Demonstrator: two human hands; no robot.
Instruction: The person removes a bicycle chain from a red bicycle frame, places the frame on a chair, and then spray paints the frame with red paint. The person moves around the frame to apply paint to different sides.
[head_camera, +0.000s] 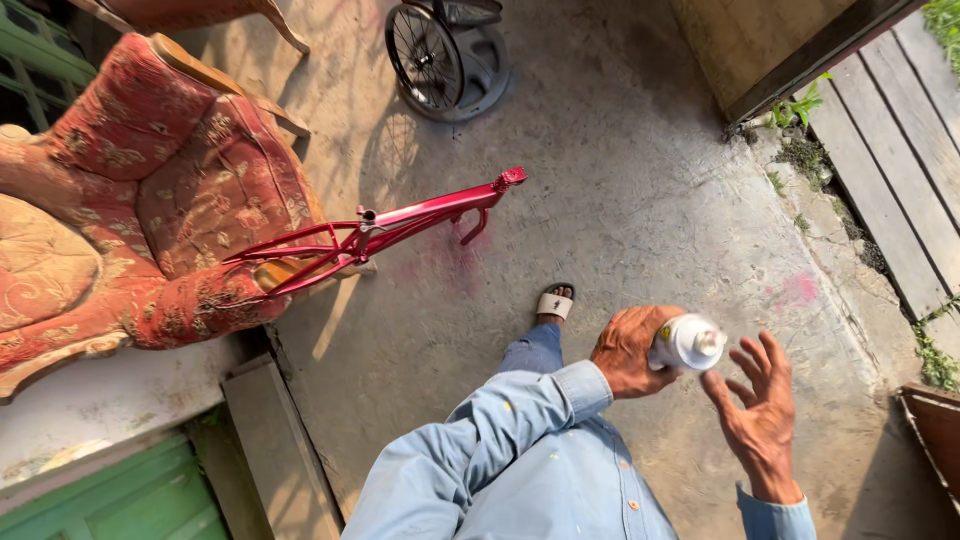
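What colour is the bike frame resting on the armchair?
Glossy red bike frame, propped on the red floral armchair; the head view shows it.

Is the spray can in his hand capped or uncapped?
Uncapped: the spray can, held in the left hand, shows its bare metal top and nozzle; no cap is visible.

A bicycle frame (375, 232) rested on the armchair (140, 190) at the left, its far end jutting out over the concrete floor (620, 200). Behind it lay a wheel (425, 55). Nearer, the left hand (628, 350) held a spray can (688, 342) (the right hand (760, 415) just beside), with a sandalled foot (555, 300) ahead.
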